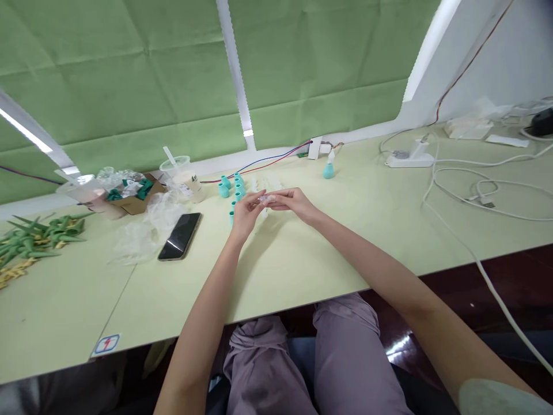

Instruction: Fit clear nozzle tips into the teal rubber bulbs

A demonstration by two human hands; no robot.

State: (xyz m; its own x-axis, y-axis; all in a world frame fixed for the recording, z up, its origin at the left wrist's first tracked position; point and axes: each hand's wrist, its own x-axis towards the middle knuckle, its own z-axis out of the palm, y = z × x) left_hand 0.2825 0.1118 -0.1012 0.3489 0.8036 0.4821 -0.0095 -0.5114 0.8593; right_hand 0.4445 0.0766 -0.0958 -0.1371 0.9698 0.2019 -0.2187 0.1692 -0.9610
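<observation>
My left hand (pixel 246 214) and my right hand (pixel 295 203) meet above the table, fingertips pinched together on a small clear piece (pixel 264 199). Its exact kind is too small to make out. Just behind and left of my left hand stand several small turquoise bulb-shaped bottles (pixel 223 190) with open tops, some partly hidden by that hand. Translucent white pieces (pixel 274 181) lie on the table behind my fingers. Farther back to the right, one turquoise bottle (pixel 328 170) stands upright with a white pointed tip on it.
A black phone (pixel 180 236) lies left of my hands, beside crumpled clear plastic bags (pixel 144 230). Behind are a drink cup (pixel 185 178) and a cardboard box (pixel 140 202). Green and yellow pieces (pixel 38 239) heap at far left. A power strip (pixel 410 160) and white cables (pixel 475 173) occupy the right.
</observation>
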